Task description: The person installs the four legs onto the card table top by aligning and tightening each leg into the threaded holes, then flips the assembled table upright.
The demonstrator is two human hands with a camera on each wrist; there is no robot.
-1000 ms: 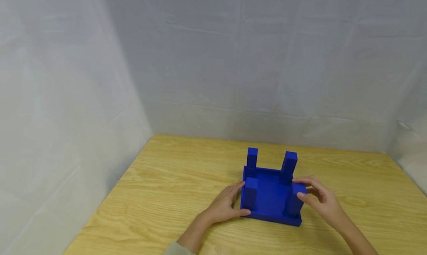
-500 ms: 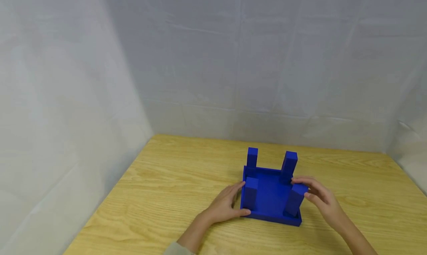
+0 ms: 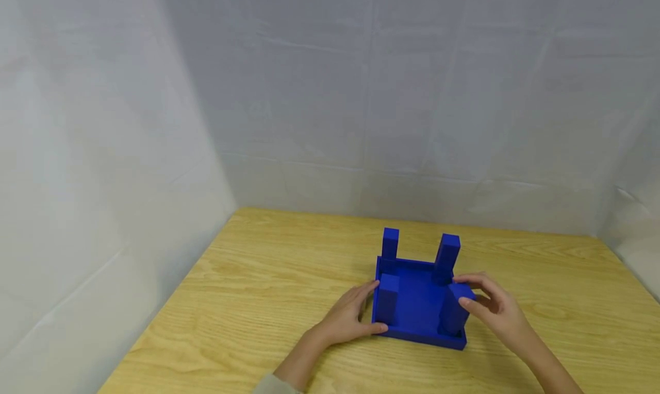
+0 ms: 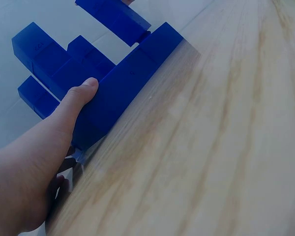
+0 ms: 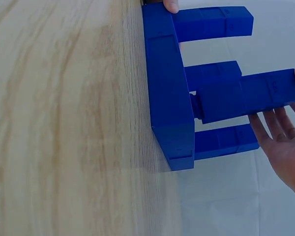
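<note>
A blue upside-down small table lies with its flat base (image 3: pixel 415 305) on the wooden tabletop (image 3: pixel 258 291) and four legs pointing up. My left hand (image 3: pixel 367 309) holds the base's left side, thumb on the front edge; the left wrist view shows that hand (image 4: pixel 64 123) with its thumb pressed on the base (image 4: pixel 128 88). My right hand (image 3: pixel 476 302) grips the near-right leg (image 3: pixel 454 309), fingers over its top. In the right wrist view this leg (image 5: pixel 246 96) lies between thumb and fingers of the right hand (image 5: pixel 285 132), slightly askew to the base (image 5: pixel 167 83).
White cloth walls (image 3: pixel 361 96) close the tabletop in at the back and on both sides. The two far legs (image 3: pixel 446 256) stand upright behind my hands. Bare wood stretches to the left of the base and in front of it.
The near-right leg leaned outward half a second ago and now stands straighter. My right hand shifted slightly with it. The left hand has stayed put.
</note>
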